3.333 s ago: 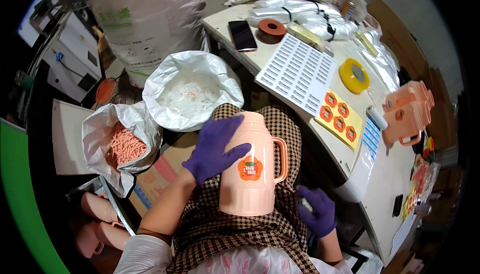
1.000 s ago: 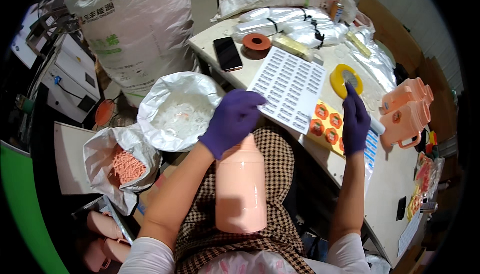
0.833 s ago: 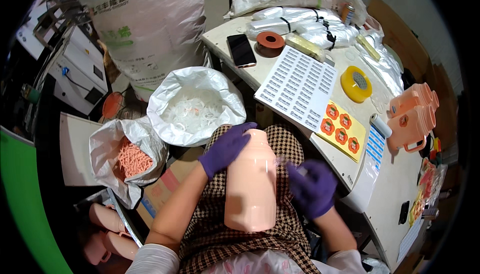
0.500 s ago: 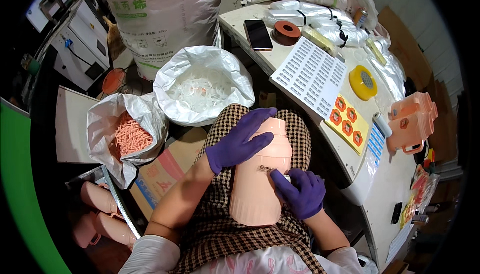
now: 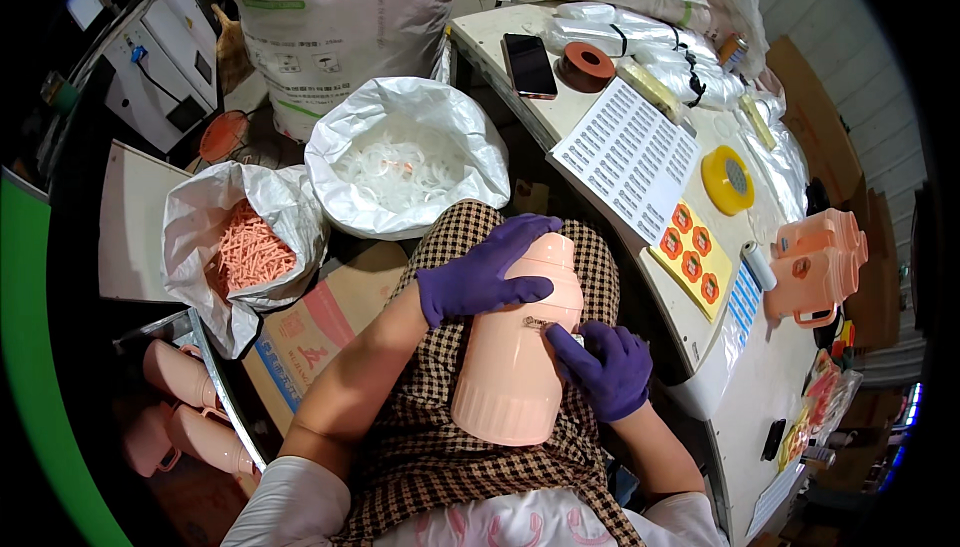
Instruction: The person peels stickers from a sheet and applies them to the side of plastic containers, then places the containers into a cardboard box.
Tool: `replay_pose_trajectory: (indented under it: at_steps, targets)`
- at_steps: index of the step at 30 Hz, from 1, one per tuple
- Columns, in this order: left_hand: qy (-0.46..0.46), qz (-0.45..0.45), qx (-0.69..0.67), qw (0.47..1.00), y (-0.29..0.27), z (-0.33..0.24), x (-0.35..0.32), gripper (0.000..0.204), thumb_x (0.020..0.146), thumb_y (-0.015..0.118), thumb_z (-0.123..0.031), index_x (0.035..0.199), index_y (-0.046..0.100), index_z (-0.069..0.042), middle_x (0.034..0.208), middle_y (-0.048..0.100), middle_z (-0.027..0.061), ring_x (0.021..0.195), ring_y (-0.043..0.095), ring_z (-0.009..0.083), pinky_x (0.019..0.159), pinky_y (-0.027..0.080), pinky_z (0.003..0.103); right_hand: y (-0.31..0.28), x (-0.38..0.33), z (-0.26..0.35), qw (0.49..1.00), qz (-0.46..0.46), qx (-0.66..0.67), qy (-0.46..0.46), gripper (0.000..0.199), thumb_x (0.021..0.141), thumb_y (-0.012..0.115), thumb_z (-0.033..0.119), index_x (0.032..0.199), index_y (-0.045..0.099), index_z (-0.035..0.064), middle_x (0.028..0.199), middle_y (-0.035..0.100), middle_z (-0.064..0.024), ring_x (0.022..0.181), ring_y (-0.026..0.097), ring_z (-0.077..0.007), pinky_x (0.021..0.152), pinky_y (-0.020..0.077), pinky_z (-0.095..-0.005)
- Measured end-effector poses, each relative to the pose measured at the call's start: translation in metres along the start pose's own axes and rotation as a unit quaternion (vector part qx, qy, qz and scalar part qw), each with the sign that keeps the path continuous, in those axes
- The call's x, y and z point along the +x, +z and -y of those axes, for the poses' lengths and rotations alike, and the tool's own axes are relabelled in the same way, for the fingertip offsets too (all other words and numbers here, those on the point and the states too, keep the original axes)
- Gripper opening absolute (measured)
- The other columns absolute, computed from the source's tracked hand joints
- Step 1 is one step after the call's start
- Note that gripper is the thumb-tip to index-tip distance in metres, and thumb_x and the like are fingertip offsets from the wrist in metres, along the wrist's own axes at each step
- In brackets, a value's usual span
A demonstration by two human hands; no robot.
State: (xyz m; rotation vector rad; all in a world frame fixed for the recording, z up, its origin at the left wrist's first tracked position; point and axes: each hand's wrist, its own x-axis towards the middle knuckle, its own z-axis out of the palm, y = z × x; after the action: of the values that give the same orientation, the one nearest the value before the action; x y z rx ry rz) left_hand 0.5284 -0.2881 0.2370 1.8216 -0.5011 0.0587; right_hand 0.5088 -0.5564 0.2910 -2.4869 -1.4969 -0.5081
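Both hands (image 5: 545,322) (gloved purple) hold peach jug (image 5: 520,347).

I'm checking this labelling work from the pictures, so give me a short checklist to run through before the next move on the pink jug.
1. Jug steadied: ok. The left hand grips the upper part of the pink jug, which lies on the person's lap.
2. Small label seated: cannot tell. The right hand presses at the small label on the jug's side; its edges are too small to judge.
3. Both hands gloved: ok, purple gloves.
4. More stickers within reach: ok. The yellow sheet of orange stickers lies near the table edge.
5. Jug's handle position: cannot tell, hidden from this view.
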Motion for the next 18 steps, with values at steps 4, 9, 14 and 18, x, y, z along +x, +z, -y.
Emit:
replay_pose_trajectory:
  at_steps: [4,9,14,18]
  targets:
    - [-0.007,0.028,0.016,0.999,-0.001,-0.002,0.004,0.101,0.079,0.078,-0.049,0.153,0.029,-0.001,0.151,0.035,0.0232,0.141,0.035,0.0375,0.118,0.028,0.043,0.0,-0.004,-0.003,1.0,-0.015,-0.009,0.01,0.059,0.073,0.078,0.024,0.129,0.065,0.032,0.098,0.059,-0.0012,0.067,0.055,-0.0183,0.054,0.0417,-0.0336]
    - [-0.084,0.079,-0.005,0.993,-0.005,-0.024,0.007,0.116,0.068,0.087,-0.04,0.156,0.023,-0.001,0.155,0.029,0.0208,0.145,0.029,0.0344,0.12,0.024,0.042,-0.003,-0.009,-0.007,1.0,0.001,-0.005,0.021,0.057,0.075,0.076,0.026,0.13,0.065,0.0344,0.095,0.059,-0.0009,0.066,0.054,-0.0189,0.054,0.0418,-0.0339]
    - [-0.028,0.087,0.004,0.996,-0.014,-0.033,0.002,0.114,0.064,0.09,-0.037,0.154,0.029,-0.001,0.155,0.034,0.0187,0.145,0.032,0.0324,0.12,0.024,0.042,-0.025,-0.018,-0.022,0.989,0.081,-0.12,-0.006,0.053,0.081,0.066,0.022,0.132,0.062,0.0331,0.083,0.052,-0.0003,0.065,0.053,-0.0147,0.048,0.0414,-0.0301]
    - [-0.01,0.07,0.019,0.997,-0.022,-0.052,-0.009,0.107,0.064,0.09,-0.034,0.151,0.036,-0.004,0.153,0.038,0.0172,0.144,0.033,0.0347,0.12,0.025,0.043,-0.029,-0.057,-0.097,0.97,0.029,-0.192,0.147,0.045,0.083,0.071,0.023,0.127,0.064,0.0253,0.081,0.056,-0.0035,0.067,0.06,-0.0216,0.051,0.0483,-0.0368]
